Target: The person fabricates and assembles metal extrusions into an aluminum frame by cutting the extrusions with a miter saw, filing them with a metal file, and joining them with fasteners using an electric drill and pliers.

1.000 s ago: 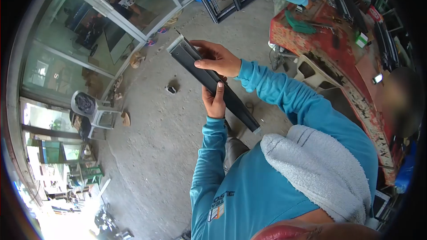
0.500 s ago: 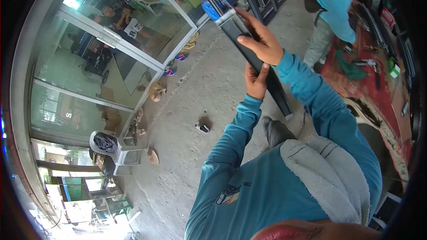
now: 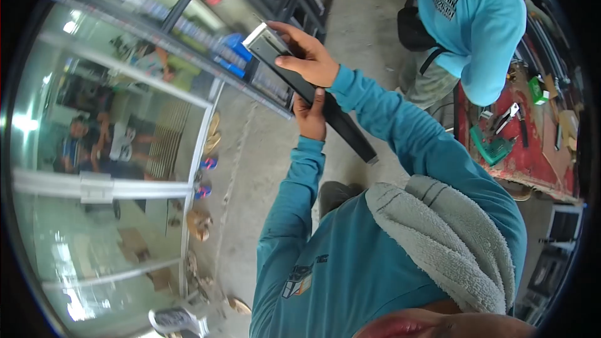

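Note:
A long dark metal profile [image 3: 349, 131] with a silver-coloured end slants across the upper middle of the head view. My right hand [image 3: 315, 62] is wrapped around its upper part near the silver end, thumb lying over the face. Just below, my left hand [image 3: 311, 117] grips the same profile from the side, thumb up along it. The lower end points down toward my body, off the floor. What my fingers do behind the profile is hidden.
A co-worker in a light blue top [image 3: 482, 31] stands at the red-topped workbench [image 3: 466, 166], where tools and a green object [image 3: 491, 147] lie. Dark metal frames [image 3: 294, 0] stand ahead. On the left is a glass door [image 3: 125, 191], with footwear [image 3: 199, 224] along its foot.
My view has turned and moved, bringing the dark frames and the co-worker nearer. Both hands keep hold of the profile, which now sits further left in view.

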Tool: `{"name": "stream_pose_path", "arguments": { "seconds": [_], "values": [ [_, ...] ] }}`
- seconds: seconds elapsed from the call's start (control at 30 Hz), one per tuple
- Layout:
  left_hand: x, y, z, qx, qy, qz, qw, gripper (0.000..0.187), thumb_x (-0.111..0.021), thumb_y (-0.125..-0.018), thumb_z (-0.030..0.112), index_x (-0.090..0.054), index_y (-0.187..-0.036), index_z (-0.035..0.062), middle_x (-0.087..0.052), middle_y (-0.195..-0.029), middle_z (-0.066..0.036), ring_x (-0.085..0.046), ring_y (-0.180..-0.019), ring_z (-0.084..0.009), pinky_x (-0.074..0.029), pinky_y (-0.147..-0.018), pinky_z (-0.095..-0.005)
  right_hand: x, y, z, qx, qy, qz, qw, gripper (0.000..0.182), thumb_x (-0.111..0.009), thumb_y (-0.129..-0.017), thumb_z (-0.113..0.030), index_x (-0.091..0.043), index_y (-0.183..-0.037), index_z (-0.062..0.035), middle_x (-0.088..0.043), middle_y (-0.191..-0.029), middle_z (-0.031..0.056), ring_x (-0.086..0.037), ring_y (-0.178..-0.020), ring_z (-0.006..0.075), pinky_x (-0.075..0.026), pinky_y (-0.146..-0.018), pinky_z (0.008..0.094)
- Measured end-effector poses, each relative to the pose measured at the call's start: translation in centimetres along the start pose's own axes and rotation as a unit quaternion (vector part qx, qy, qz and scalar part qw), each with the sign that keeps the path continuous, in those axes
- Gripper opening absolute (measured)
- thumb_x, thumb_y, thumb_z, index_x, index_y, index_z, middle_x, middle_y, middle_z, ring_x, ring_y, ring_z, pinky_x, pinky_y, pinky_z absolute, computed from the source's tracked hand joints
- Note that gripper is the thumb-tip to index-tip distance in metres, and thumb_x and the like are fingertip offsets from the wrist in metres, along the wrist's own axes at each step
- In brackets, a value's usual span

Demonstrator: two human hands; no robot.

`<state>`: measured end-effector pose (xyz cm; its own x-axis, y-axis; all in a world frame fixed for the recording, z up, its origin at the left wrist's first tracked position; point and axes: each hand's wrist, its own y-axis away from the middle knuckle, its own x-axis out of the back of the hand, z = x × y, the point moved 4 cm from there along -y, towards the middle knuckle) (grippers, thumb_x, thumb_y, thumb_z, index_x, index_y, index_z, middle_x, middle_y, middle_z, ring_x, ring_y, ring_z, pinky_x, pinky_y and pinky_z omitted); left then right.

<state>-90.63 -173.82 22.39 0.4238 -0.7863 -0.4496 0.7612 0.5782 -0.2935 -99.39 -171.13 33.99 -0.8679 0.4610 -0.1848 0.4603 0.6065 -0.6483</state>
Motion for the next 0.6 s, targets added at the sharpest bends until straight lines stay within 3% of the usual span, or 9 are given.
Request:
{"name": "stream_pose_path", "arguments": {
  "seconds": [0.1, 0.33, 0.4, 0.6],
  "values": [
    [0.1, -9.5, -4.4, 0.027, -0.002, -0.037, 0.999, 0.030, -0.064, -0.095, 0.019, -0.056, -0.120, 0.0041, -0.064, -0.111, -0.003, -0.059, -0.097, -0.0107, -0.046, -0.085, -0.0263, 6.8, -5.9, 5.2, -0.019, 0.026, 0.052, 0.998, 0.066, -0.060, -0.085, 0.005, -0.038, -0.146, -0.0100, -0.056, -0.115, 0.0031, -0.054, -0.110, 0.0124, -0.042, -0.096, 0.0264],
    [0.0, -34.8, -19.6, 0.119, 0.099, -0.123, 0.980, 0.028, -0.065, -0.093, 0.011, -0.058, -0.119, 0.0039, -0.065, -0.106, -0.002, -0.060, -0.093, -0.0098, -0.047, -0.082, -0.0247, 25.8, -20.0, 19.2, -0.014, 0.058, 0.150, 0.987, 0.070, -0.062, -0.081, 0.008, -0.041, -0.145, -0.0113, -0.059, -0.118, 0.0046, -0.056, -0.106, 0.0124, -0.045, -0.093, 0.0271],
    [-1.5, -41.3, -23.3, 0.143, 0.079, -0.142, 0.976, 0.029, -0.066, -0.092, 0.012, -0.058, -0.119, 0.0042, -0.066, -0.105, -0.001, -0.060, -0.092, -0.0097, -0.047, -0.081, -0.0249, 31.7, -23.6, 21.8, 0.025, 0.074, 0.173, 0.982, 0.068, -0.059, -0.084, 0.009, -0.041, -0.146, -0.0124, -0.059, -0.111, 0.0031, -0.057, -0.103, 0.0126, -0.045, -0.091, 0.0254],
    [-9.9, -56.7, -32.0, 0.219, 0.078, -0.252, 0.939, 0.024, -0.066, -0.093, 0.015, -0.061, -0.114, 0.0048, -0.066, -0.103, 0.000, -0.059, -0.091, -0.0086, -0.046, -0.080, -0.0242, 49.4, -30.8, 24.3, 0.016, 0.095, 0.307, 0.947, 0.069, -0.059, -0.082, 0.013, -0.043, -0.145, -0.0108, -0.063, -0.108, 0.0041, -0.059, -0.099, 0.0126, -0.046, -0.090, 0.0259]
  ]
}}
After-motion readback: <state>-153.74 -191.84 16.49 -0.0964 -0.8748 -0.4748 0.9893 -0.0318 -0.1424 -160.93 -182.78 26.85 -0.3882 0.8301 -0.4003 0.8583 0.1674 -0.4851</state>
